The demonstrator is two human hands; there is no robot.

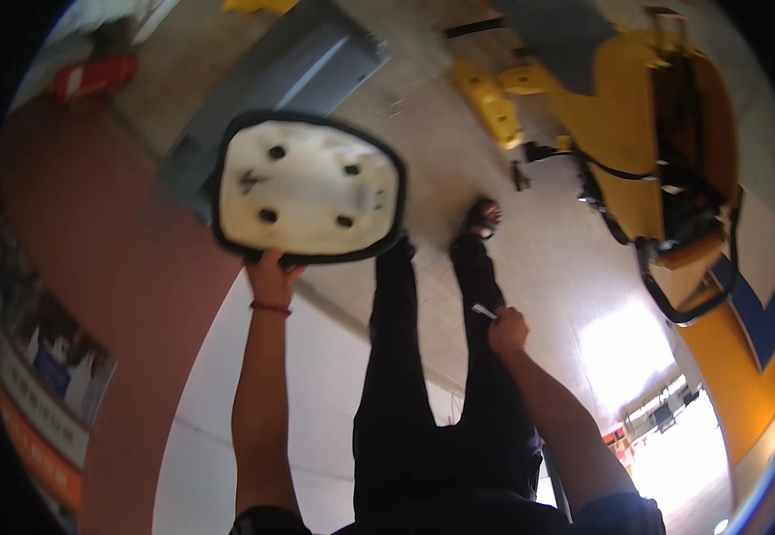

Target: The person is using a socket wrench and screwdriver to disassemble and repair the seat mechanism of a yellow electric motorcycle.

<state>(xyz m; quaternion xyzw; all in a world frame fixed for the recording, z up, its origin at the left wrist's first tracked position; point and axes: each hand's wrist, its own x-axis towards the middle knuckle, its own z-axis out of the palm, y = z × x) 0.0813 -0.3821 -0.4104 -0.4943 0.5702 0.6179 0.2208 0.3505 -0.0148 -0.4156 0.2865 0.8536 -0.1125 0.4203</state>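
My left hand grips the lower edge of a rounded cream panel with a thick black rim, holding it up off the floor. Several dark round spots, knobs or holes, show on its pale face; it may be the underside of a seat pad. Lower and to the right, my right hand is closed around a slim metal tool in front of my right leg. Only the tool's shiny tip sticks out of the fist, so its exact kind is hidden.
A yellow machine with an open dark compartment and a black bar stands at the right. Yellow parts lie on the floor beside it. Beyond the panel is a long grey casing. A red object sits far left.
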